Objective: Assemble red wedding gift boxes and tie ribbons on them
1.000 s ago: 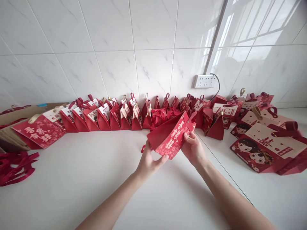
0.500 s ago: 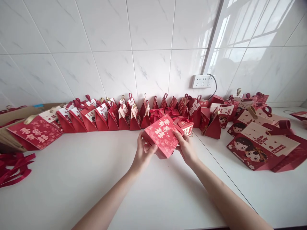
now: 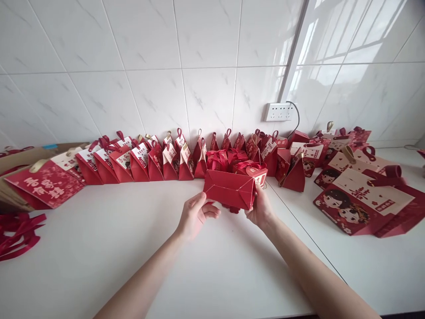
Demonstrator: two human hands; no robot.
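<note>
The right hand (image 3: pixel 260 208) grips one end of a red, folded cardboard box (image 3: pixel 229 187), creased base showing. Left of it, the left hand (image 3: pixel 191 216) is loosely open at the box's other end, contact unclear; red ribbon-topped cardboard boxes (image 3: pixel 216 160) stand beyond both hands.

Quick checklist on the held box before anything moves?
1. Right hand grip on the red box: ok, at its right end.
2. Left hand closed on the box: not ok, open beside the left edge; contact unclear.
3. Seamed panel towards camera: ok.
4. Clearance from the ribbon-topped box behind: cannot tell, they overlap in view.
5. Box contents: cannot tell, inside hidden.
6. Loose ribbon away from hands: ok, far left.
</note>
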